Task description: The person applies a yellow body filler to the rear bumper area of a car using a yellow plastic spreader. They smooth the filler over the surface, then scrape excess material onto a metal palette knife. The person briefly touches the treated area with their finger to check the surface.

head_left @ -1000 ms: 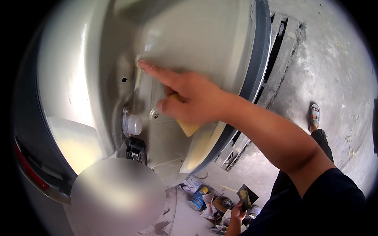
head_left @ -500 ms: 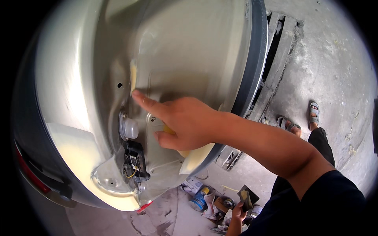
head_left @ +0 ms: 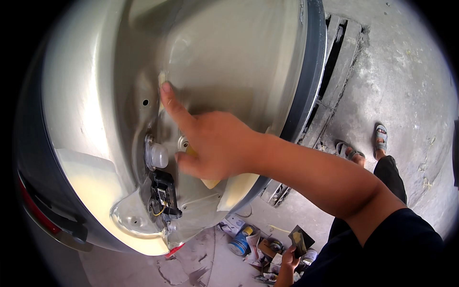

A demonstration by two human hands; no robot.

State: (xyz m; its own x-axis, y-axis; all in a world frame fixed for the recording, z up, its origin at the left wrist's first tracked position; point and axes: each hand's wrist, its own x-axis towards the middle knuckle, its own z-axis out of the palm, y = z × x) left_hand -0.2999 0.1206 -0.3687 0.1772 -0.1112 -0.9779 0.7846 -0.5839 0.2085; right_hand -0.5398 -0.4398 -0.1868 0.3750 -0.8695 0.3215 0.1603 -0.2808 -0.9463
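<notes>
right hand (head_left: pixel 217 148) has shifted up toward 11 o'clock; its index fingertip presses pale filler (head_left: pixel 162 78) along the panel seam (head_left: pixel 165 110), other fingers curled. left hand (head_left: pixel 288 258) at 6 o'clock grips a dark scraper (head_left: pixel 300 240). lower seam seemingly awaits smoothing.

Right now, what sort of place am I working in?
Probably a car body repair shop: a beige car body panel patched with pale filler, cans and clutter on a bare concrete floor.
</notes>
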